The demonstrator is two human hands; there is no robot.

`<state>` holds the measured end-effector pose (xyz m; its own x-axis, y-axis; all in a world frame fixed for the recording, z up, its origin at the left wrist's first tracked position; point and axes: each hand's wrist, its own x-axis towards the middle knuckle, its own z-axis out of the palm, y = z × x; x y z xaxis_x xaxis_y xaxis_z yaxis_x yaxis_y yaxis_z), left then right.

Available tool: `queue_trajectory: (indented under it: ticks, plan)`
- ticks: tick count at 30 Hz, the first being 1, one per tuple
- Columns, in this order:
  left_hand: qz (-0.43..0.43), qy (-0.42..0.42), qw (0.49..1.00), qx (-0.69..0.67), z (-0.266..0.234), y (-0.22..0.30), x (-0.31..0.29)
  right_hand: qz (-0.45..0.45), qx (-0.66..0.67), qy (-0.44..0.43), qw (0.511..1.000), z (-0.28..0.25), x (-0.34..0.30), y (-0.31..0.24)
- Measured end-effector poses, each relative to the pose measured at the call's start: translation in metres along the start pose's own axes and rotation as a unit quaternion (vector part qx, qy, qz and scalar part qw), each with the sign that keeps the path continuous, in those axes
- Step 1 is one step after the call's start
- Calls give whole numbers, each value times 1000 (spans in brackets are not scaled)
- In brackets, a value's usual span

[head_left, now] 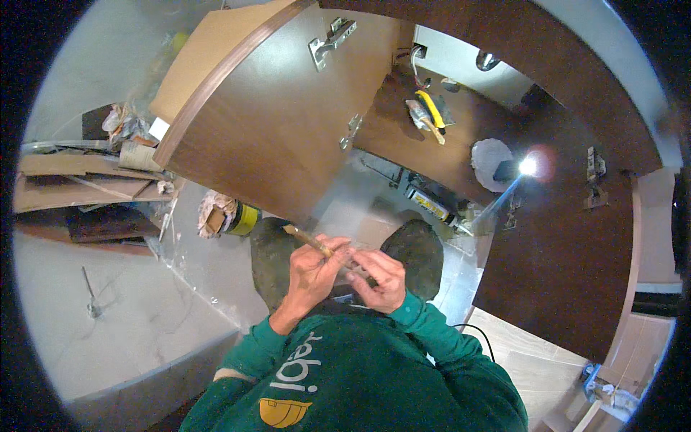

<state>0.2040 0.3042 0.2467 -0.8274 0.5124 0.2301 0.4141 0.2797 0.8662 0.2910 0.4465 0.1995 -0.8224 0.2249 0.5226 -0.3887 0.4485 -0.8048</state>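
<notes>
My left hand (311,273) is closed around a thin, brown, wooden-looking stick (308,240). The stick slants up and to the left, with its free end past my fingers. Close beside it on the right, my right hand (381,279) has its fingers bent and pinched together near the stick's lower end. What lies between those fingertips is hidden. Both hands are held in front of my green sweatshirt (374,367), above my knees (412,248).
Two brown cabinet doors (266,108) (558,281) stand open on either side. On the cabinet's floor lie a yellow-handled tool (430,109) and a shining lamp (527,167). A sealant cartridge (430,204) lies below. To the left are a yellow-black tub (245,218) and cardboard pieces (79,183).
</notes>
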Motion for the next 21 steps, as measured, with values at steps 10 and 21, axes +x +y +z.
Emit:
queue_trajectory:
  ticks: [10,21]
  plan:
    - [21,14,998,-52,-6,-12,-27,-28,-13,-44,999,18,-7,-3]
    - [-74,66,979,-178,-72,-48,-71,41,11,-169,985,73,8,-27]
